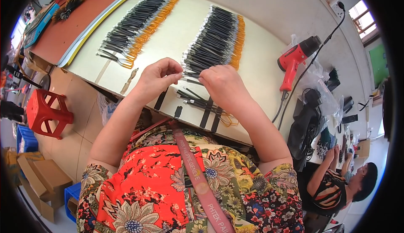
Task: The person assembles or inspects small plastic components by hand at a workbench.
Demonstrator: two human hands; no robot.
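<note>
My left hand [160, 80] is closed in a pinch at the white end of a black-sleeved wire lead [192, 81]. My right hand [225, 86] has its fingers closed on the other side of that lead, covering the rest of it. Beyond my hands, a long row of black-sleeved leads [214, 35] with white tips and orange-yellow loops lies side by side. A second similar row [141, 26] stretches across the table to the left. Near the table's front edge, a few loose leads [200, 102] lie below my right hand, partly hidden by it.
On the right lies a red and black heat gun [294, 60] with a cord, near clear plastic bags [322, 89]. A blue device [40, 25] sits on a reddish mat [67, 33] at left. A red stool [48, 114] stands on the floor. Another person [343, 186] works at right.
</note>
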